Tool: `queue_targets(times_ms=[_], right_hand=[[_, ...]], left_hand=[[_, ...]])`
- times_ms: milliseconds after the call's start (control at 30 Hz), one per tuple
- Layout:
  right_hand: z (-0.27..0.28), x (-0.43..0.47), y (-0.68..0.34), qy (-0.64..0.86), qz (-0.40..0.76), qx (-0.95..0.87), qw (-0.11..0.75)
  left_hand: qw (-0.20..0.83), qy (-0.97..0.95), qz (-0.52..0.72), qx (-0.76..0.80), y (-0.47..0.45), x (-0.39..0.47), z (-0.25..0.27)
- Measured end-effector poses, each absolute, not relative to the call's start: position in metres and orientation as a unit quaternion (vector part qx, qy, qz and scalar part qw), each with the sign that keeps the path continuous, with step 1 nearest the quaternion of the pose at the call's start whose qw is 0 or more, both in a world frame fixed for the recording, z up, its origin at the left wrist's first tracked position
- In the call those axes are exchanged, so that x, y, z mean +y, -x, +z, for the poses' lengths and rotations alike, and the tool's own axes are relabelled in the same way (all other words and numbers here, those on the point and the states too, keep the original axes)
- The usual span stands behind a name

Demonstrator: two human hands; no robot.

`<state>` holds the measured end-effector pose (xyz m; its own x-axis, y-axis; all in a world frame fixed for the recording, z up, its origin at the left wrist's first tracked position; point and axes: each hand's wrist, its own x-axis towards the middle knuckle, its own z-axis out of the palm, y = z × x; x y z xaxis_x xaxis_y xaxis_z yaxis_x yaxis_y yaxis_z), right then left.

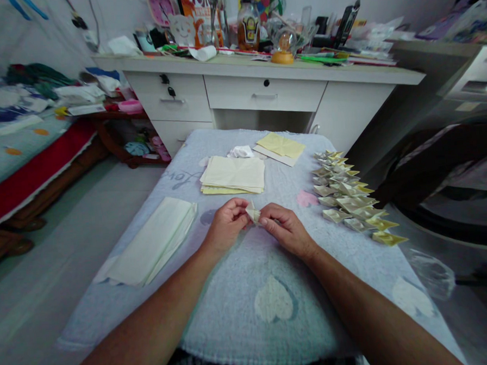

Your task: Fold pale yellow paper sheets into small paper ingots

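Between my two hands, a small folded piece of pale paper (252, 212) is held over the middle of the cloth-covered table. My left hand (228, 222) pinches its left side between thumb and fingers. On the other side, my right hand (285, 227) grips its right edge the same way, and the fingers hide part of it. Just beyond lies a stack of cream and yellow paper sheets (232, 173). Rows of folded paper boats (350, 193), cream and yellow, stand at the right of the table.
Long folded pale sheets (154, 241) lie at the left. Yellow and white sheets (280, 148) and crumpled white tissue (241, 151) rest toward the back. A cluttered white desk (267, 91) stands behind, a bed (29, 144) at left. Clear plastic (430, 273) hangs by the right edge.
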<state>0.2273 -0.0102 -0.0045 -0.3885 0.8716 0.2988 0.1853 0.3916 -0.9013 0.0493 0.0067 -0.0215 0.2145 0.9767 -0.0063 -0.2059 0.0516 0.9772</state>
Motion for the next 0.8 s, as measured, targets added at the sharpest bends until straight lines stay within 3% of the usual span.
queue_targets(times_ms=[200, 333, 800], right_hand=[[-0.008, -0.008, -0.225, 0.399, 0.545, -0.568, 0.47], [-0.012, -0.004, -0.225, 0.385, 0.599, -0.555, 0.431], [-0.019, -0.005, -0.22, 0.451, 0.505, -0.586, 0.444]], left_hand=[[0.628, -0.475, 0.463, 0.408, -0.049, 0.005, -0.014], [0.623, -0.496, 0.445, 0.41, -0.049, 0.004, -0.016], [0.645, -0.519, 0.414, 0.378, -0.05, -0.002, -0.008]])
